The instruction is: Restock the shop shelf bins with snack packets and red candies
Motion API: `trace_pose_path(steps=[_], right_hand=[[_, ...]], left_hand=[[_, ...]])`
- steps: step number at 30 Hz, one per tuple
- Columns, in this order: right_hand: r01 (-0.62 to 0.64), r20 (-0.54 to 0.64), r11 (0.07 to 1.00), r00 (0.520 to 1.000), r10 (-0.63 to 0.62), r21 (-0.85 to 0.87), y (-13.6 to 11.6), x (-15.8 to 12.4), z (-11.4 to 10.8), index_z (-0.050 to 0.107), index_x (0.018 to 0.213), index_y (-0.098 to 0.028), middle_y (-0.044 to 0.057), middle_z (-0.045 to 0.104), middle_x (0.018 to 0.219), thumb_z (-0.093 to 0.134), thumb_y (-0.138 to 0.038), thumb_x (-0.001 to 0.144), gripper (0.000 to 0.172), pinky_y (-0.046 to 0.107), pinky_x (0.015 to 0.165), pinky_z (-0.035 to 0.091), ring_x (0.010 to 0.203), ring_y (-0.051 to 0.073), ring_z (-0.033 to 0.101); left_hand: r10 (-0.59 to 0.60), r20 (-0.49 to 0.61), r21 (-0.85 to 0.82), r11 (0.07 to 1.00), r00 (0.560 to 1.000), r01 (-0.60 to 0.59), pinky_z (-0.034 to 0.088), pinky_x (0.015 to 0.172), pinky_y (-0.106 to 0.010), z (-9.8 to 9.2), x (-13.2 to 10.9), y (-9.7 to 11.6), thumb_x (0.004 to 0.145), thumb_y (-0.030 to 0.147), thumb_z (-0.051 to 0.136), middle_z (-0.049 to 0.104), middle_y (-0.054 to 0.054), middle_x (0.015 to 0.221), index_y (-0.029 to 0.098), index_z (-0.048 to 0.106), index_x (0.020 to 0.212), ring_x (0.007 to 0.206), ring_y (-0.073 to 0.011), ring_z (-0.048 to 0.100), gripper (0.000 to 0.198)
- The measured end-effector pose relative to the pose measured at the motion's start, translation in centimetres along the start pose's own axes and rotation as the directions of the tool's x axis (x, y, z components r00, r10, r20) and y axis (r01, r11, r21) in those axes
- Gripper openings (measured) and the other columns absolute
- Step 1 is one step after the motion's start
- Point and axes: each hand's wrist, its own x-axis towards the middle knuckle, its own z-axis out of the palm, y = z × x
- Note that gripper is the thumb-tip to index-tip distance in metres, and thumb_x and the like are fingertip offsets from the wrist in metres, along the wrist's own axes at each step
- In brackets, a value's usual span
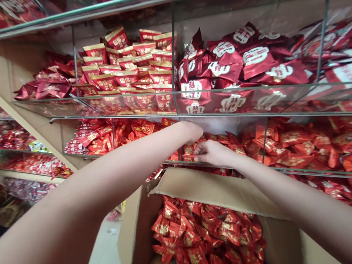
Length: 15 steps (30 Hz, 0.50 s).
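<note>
My left hand (194, 131) reaches into a glass-fronted compartment on the lower shelf. Its wrist is bent and its fingers are hidden behind the back of the hand, so I cannot see whether it holds anything. Just right of it and lower, my right hand (213, 152) is in the same compartment, its fingers loosely bent and apart against small red wrapped candies (187, 152). No candy shows clearly in its grasp. Below both hands stands an open cardboard box (202, 187) with many red, gold-printed candy packets (205, 236) inside.
Above, a glass-fronted shelf (226, 116) holds red packets with gold edges (129, 75) and dark red packets with white labels (255, 55). Glass dividers separate the bins. More red candies (307, 140) lie to the right. At left are a wooden upright (29, 125) and further candy shelves.
</note>
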Motion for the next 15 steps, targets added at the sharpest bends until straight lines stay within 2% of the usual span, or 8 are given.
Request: trace_pose_path(steps=[2, 4, 6, 8, 11, 12, 13, 15], right_hand=[[0.029, -0.058, 0.999, 0.998, -0.028, 0.026, 0.2, -0.5, -0.9, 0.062, 0.079, -0.015, 0.004, 0.066, 0.08, 0.059, -0.02, 0.07, 0.012, 0.024, 0.067, 0.042, 0.072, 0.015, 0.059], [0.034, -0.159, 0.998, 0.987, -0.024, 0.06, 0.1, -2.1, -2.0, 0.062, 0.08, -0.016, 0.004, 0.066, 0.081, 0.057, -0.022, 0.072, 0.012, 0.025, 0.069, 0.042, 0.073, 0.015, 0.059], [0.034, -0.233, 0.991, 0.972, -0.002, 0.131, -0.3, -5.1, -2.6, 0.061, 0.079, -0.018, 0.002, 0.065, 0.079, 0.055, -0.025, 0.073, 0.011, 0.026, 0.067, 0.042, 0.071, 0.015, 0.058], [0.039, -0.19, 0.965, 0.982, 0.011, 0.257, -0.6, -9.1, -1.9, 0.06, 0.074, -0.021, 0.0, 0.063, 0.073, 0.052, -0.03, 0.075, 0.011, 0.026, 0.064, 0.042, 0.068, 0.015, 0.057], [-0.124, 0.154, 0.881, 0.986, 0.059, 0.457, 0.3, -15.1, 3.0, 0.061, 0.067, -0.025, 0.0, 0.062, 0.065, 0.052, -0.031, 0.075, 0.014, 0.027, 0.057, 0.043, 0.062, 0.016, 0.057], [-0.194, 0.199, 0.868, 0.973, 0.113, 0.457, 0.9, -16.6, 5.4, 0.063, 0.068, -0.027, 0.0, 0.063, 0.066, 0.053, -0.031, 0.073, 0.012, 0.029, 0.058, 0.044, 0.063, 0.018, 0.058], [-0.24, 0.174, 0.871, 0.968, 0.181, 0.428, 1.7, -17.8, 7.9, 0.065, 0.074, -0.03, 0.002, 0.065, 0.074, 0.055, -0.029, 0.07, 0.01, 0.033, 0.064, 0.046, 0.072, 0.022, 0.06], [-0.255, 0.043, 0.906, 0.966, 0.256, 0.337, 3.4, -19.1, 12.5, 0.065, 0.086, -0.035, 0.004, 0.065, 0.095, 0.06, -0.02, 0.059, 0.031, 0.038, 0.078, 0.044, 0.092, 0.028, 0.058]], left_hand=[[0.09, -0.046, 0.016, 0.996, 0.995, -0.089, 0.041, 0.08, -0.032, -0.7, -1.5, -0.6, 0.062, 0.001, 0.057, 0.068, -0.013, 0.087, 0.012, 0.069, 0.082, 0.087, -0.025, 0.059, 0.026], [0.184, -0.165, -0.044, 0.98, 0.969, -0.194, 0.039, 0.082, -0.033, -0.8, -3.7, -1.2, 0.069, 0.004, 0.051, 0.066, -0.01, 0.089, 0.014, 0.066, 0.091, 0.09, -0.0235, 0.058, 0.028], [0.222, -0.303, -0.167, 0.945, 0.927, -0.281, 0.036, 0.085, -0.034, 0.3, -6.8, -1.4, 0.075, 0.009, 0.046, 0.064, -0.008, 0.093, 0.016, 0.064, 0.095, 0.095, -0.0216, 0.055, 0.028], [0.195, -0.377, -0.328, 0.886, 0.905, -0.328, 0.037, 0.084, -0.034, 2.9, -10.5, -0.9, 0.079, 0.016, 0.044, 0.063, -0.006, 0.095, 0.02, 0.063, 0.097, 0.095, -0.0201, 0.054, 0.027], [0.23, -0.314, -0.568, 0.732, 0.921, -0.376, 0.043, 0.071, -0.028, 8.9, -15.6, 1.2, 0.08, 0.021, 0.043, 0.065, -0.005, 0.074, 0.022, 0.067, 0.083, 0.074, -0.0168, 0.058, 0.023], [0.247, -0.28, -0.63, 0.682, 0.928, -0.372, 0.043, 0.067, -0.026, 11.1, -16.7, 2.2, 0.081, 0.021, 0.043, 0.064, -0.005, 0.07, 0.022, 0.067, 0.081, 0.07, -0.016, 0.058, 0.024], [0.273, -0.252, -0.669, 0.644, 0.928, -0.371, 0.043, 0.064, -0.024, 13.2, -17.5, 3.2, 0.081, 0.021, 0.042, 0.064, -0.005, 0.068, 0.022, 0.067, 0.081, 0.067, -0.0153, 0.059, 0.025], [0.285, -0.186, -0.714, 0.618, 0.94, -0.329, 0.042, 0.063, -0.022, 16.8, -18.1, 5.1, 0.083, 0.021, 0.039, 0.065, -0.004, 0.07, 0.022, 0.066, 0.084, 0.068, -0.0145, 0.059, 0.027]])
